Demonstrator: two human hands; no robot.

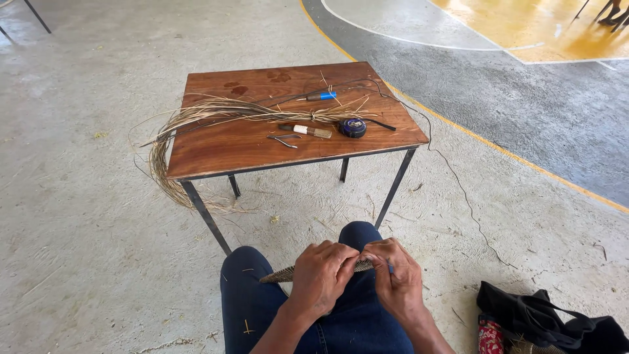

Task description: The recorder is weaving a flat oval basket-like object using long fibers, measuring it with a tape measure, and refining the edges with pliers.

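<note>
The concrete floor (85, 216) fills the view; painted court lines cross its upper right. A wooden table (216, 151) on thin metal legs stands ahead of the knees. A long fibre bundle (216, 111) lies across the tabletop — its left end hangs over the edge and curls toward the floor. A black bag (557, 321) sits on the floor at lower right. A thin cord (458, 183) runs off the table's right edge and along the floor.

Small items lie on the table, right of centre: a blue-handled tool (321, 96), a tool with a pale handle (308, 130), pliers (285, 139) and a dark round tape measure (353, 127).

The woven strip (278, 275) lies over the lap, above the jeans. The left hand (321, 275) is closed around the strip's middle. The right hand (396, 278) is closed narrowly at the strip's right end — thumb and fingers pinch it, touching the left hand.
</note>
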